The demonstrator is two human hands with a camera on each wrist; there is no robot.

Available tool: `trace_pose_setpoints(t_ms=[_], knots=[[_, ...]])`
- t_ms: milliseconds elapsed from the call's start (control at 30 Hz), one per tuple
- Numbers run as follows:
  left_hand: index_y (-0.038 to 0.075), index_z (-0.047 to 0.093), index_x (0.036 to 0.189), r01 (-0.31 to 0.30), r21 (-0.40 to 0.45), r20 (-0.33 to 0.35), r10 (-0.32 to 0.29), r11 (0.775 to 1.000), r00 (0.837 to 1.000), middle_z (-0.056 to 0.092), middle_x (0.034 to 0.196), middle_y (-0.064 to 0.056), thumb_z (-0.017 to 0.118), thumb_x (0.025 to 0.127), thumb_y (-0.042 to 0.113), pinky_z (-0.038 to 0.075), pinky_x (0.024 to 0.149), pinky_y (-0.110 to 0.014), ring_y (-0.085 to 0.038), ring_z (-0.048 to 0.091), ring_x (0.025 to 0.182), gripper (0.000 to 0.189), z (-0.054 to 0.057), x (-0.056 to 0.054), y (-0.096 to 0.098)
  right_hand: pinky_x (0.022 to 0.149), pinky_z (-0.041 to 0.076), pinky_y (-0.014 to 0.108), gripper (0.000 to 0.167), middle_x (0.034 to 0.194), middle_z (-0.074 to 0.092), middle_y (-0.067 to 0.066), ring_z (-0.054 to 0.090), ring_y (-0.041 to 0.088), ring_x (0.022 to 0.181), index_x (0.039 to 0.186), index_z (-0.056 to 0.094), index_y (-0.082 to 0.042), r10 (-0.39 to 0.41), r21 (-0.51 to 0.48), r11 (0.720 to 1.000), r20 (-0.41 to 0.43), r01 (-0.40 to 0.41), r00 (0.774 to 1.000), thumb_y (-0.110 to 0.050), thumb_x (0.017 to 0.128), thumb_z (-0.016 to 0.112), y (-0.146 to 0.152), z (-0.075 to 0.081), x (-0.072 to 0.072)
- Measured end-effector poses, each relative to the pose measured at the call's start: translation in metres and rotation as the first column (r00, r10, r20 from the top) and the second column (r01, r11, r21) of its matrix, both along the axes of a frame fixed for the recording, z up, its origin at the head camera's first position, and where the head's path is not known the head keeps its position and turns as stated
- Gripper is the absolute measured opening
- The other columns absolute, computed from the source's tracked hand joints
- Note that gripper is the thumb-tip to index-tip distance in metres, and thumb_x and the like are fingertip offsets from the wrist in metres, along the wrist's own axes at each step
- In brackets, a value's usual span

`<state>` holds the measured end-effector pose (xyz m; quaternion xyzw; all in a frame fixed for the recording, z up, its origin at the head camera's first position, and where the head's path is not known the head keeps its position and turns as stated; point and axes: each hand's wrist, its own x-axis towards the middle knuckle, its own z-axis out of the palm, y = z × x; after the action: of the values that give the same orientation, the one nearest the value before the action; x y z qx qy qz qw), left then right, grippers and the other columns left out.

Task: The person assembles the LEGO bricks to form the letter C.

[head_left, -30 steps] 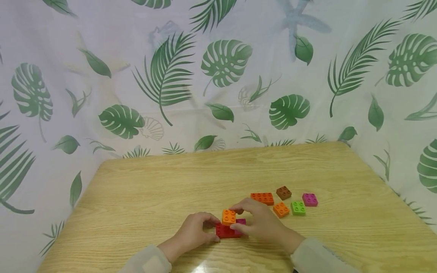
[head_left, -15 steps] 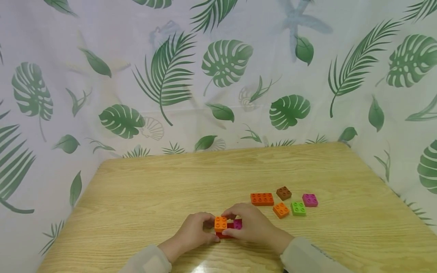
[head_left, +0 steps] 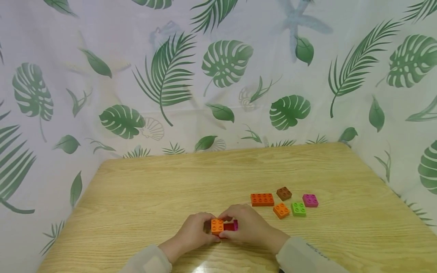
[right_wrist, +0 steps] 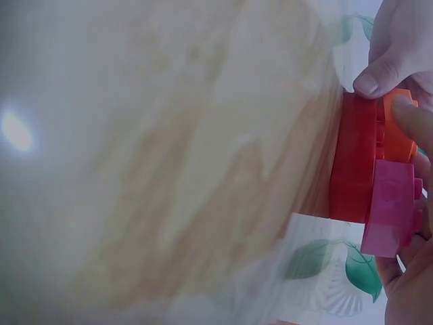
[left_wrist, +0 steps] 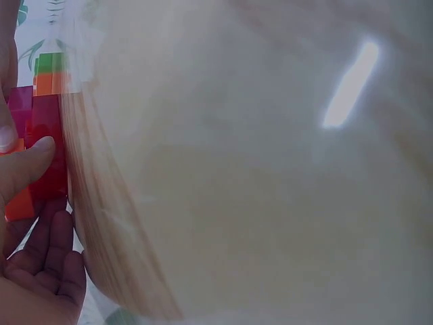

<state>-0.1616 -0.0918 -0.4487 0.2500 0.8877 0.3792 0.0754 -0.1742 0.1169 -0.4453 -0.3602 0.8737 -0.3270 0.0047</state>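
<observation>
A long red toy building brick [head_left: 229, 226] lies on the table between both hands. On its right end sits a magenta brick [right_wrist: 391, 206]. My left hand [head_left: 192, 232] holds the left end of the red brick [left_wrist: 51, 149], thumb on its near side. An orange brick [head_left: 217, 226] is over that same end, pinched between thumb and fingers of my right hand [head_left: 247, 224]. In the right wrist view, red studs show beside the orange brick [right_wrist: 399, 132]; whether it is fully pressed down I cannot tell. The right hand partly hides the magenta brick in the head view.
Several loose bricks lie to the right beyond the right hand: a long red-orange one [head_left: 262, 200], a brown one [head_left: 284, 193], an orange one [head_left: 281, 210], a green one [head_left: 298, 209] and a magenta one [head_left: 310, 200]. A leaf-patterned curtain [head_left: 218, 125] borders the wooden table [head_left: 153, 185].
My right hand has carried the orange brick left and down, from above the red brick's middle to its left end. The left hand has stayed in place on the red brick.
</observation>
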Motion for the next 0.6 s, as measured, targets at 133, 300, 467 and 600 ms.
trace_pose_setpoints(t_ms=[133,300,467,600], knots=[[0.011,0.069,0.099,-0.012,-0.019,-0.006,0.012,1.000,1.000,0.067,0.102,0.001,0.085,0.071,0.022,0.048,0.086,-0.035,-0.015,0.059,0.094,0.034,-0.0001,0.0005,0.0001,0.080,0.049,0.028,0.034,0.098,0.066,-0.012,0.058,0.005,0.087,0.105,0.071,-0.016,0.012,0.002,1.000,0.003,-0.012,1.000,-0.035,0.078,0.079,-0.0018,0.0008,-0.0002],[0.010,0.069,0.099,-0.013,-0.015,-0.009,0.013,1.000,1.000,0.067,0.101,0.001,0.085,0.071,0.021,0.048,0.084,-0.033,-0.014,0.059,0.093,0.034,0.0000,0.0005,0.0003,0.081,0.049,0.028,0.033,0.098,0.065,-0.013,0.058,0.004,0.088,0.105,0.071,-0.016,0.003,0.008,1.000,0.020,-0.003,1.000,-0.034,0.078,0.080,-0.0030,0.0022,0.0006],[0.010,0.069,0.098,-0.012,-0.006,-0.021,0.012,1.000,1.000,0.067,0.096,0.003,0.086,0.070,0.019,0.047,0.082,-0.031,-0.011,0.058,0.088,0.034,-0.0004,0.0005,0.0006,0.078,0.050,0.027,0.031,0.095,0.065,-0.011,0.058,0.006,0.086,0.102,0.072,-0.015,-0.006,-0.010,1.000,0.028,0.006,1.000,-0.031,0.077,0.081,-0.0044,0.0033,0.0018],[0.010,0.070,0.098,-0.016,-0.002,-0.021,0.016,1.000,1.000,0.067,0.096,0.003,0.086,0.069,0.019,0.046,0.082,-0.031,-0.010,0.058,0.087,0.034,-0.0006,0.0009,0.0010,0.079,0.049,0.027,0.030,0.094,0.064,-0.012,0.058,0.006,0.086,0.102,0.072,-0.016,-0.013,-0.005,1.000,0.053,0.013,0.998,-0.032,0.078,0.080,-0.0060,0.0024,0.0016]])
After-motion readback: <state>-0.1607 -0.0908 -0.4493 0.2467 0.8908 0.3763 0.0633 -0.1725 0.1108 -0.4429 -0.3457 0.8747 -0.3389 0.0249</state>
